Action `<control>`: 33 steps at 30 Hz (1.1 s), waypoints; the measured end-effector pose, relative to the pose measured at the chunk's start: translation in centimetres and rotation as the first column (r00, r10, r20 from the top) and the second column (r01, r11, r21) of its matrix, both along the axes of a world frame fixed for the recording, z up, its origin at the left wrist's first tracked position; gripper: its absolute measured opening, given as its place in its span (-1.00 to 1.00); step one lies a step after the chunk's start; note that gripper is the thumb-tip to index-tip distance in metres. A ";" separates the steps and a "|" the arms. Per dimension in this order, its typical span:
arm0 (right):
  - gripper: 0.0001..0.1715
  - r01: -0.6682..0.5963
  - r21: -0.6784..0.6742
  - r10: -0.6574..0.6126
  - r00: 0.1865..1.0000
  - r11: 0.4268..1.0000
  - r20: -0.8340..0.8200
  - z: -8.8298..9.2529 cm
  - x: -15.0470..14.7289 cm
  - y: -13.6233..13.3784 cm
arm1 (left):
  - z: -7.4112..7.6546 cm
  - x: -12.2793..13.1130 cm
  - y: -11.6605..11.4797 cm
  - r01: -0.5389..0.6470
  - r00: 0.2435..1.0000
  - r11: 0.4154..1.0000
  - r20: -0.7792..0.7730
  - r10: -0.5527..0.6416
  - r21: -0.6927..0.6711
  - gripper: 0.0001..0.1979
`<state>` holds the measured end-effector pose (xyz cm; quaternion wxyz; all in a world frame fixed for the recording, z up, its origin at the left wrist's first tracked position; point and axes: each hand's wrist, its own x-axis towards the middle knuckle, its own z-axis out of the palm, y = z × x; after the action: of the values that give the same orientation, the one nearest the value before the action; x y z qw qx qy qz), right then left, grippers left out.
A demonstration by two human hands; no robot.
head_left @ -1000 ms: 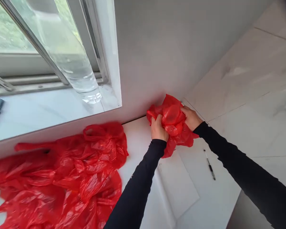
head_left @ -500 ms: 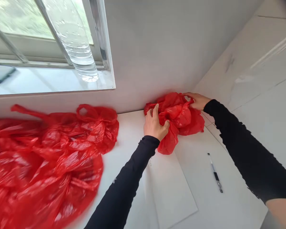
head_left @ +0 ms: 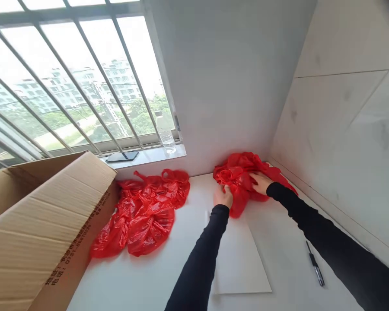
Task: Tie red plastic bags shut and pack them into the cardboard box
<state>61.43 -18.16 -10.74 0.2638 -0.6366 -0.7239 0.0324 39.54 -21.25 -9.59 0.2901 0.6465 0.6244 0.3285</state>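
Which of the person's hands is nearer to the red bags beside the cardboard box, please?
Left. The left hand is right of those red bags, across a gap, at the left of the other red bundle; the right hand is farther right, on that bundle.

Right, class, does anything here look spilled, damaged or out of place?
Nothing stands out. The red plastic under the right hand and the red heap beside the cardboard box are crumpled, but thin plastic often is. No spill or obvious tear shows.
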 end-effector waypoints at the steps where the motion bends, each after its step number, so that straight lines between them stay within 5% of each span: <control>1: -0.61 0.015 0.011 -0.015 1.000 1.000 -0.006 -0.5 -0.4 -0.3 | -0.4 0.9 0.4 0.011 1.000 1.000 0.013 -0.011 -0.001 -0.74; 4: -0.42 0.097 0.095 -0.093 0.995 0.991 -0.041 -1.0 -1.5 -2.1 | -1.1 2.4 0.9 0.081 0.996 0.997 0.043 -0.081 0.013 -0.72; 7: -0.36 0.065 0.166 -0.056 0.997 0.984 -0.057 -1.5 -4.1 -5.8 | -0.8 0.1 -1.1 0.170 0.984 0.984 0.036 -0.172 0.055 -0.66; 11: -0.49 -0.133 0.105 0.134 0.991 0.986 -0.003 -4.3 -9.3 -10.3 | 0.2 -11.1 -7.1 0.130 0.988 0.981 -0.096 -0.117 0.143 -0.63; 14: -0.52 -0.142 0.049 0.141 0.990 0.989 0.029 -6.4 -11.9 -10.8 | -0.2 -21.4 -11.0 -0.103 0.960 0.975 -0.236 0.148 0.195 -0.65; 17: -0.50 -0.071 0.043 0.069 0.997 0.997 0.042 -6.4 -13.9 -10.4 | -1.9 -27.8 -12.7 -0.293 0.876 0.935 -0.335 0.345 0.199 -0.58; 22: -0.48 -0.156 0.017 0.154 0.986 0.988 0.059 -5.8 -20.2 -13.2 | -3.4 -30.1 -13.5 -0.254 0.853 0.951 -0.422 0.306 0.175 -0.54; 27: -0.43 -0.129 -0.065 0.131 0.991 0.990 0.036 -9.1 -26.1 -16.1 | -3.0 -34.0 -13.2 -0.321 0.813 0.915 -0.424 0.398 0.244 -0.51; 30: -0.44 -0.147 -0.083 0.148 0.989 0.986 0.013 -9.9 -27.5 -16.6 | -3.6 -36.2 -13.5 -0.326 0.822 0.920 -0.417 0.389 0.216 -0.51; 33: -0.44 -0.184 -0.087 0.183 0.983 0.979 -0.022 -8.6 -27.2 -17.3 | -3.4 -36.4 -16.0 -0.268 0.853 0.936 -0.396 0.340 0.227 -0.51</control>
<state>34.26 -35.45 -19.37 0.2363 -0.5778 -0.7756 0.0930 3.13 -37.25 -13.04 0.0360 0.6172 0.7382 0.2700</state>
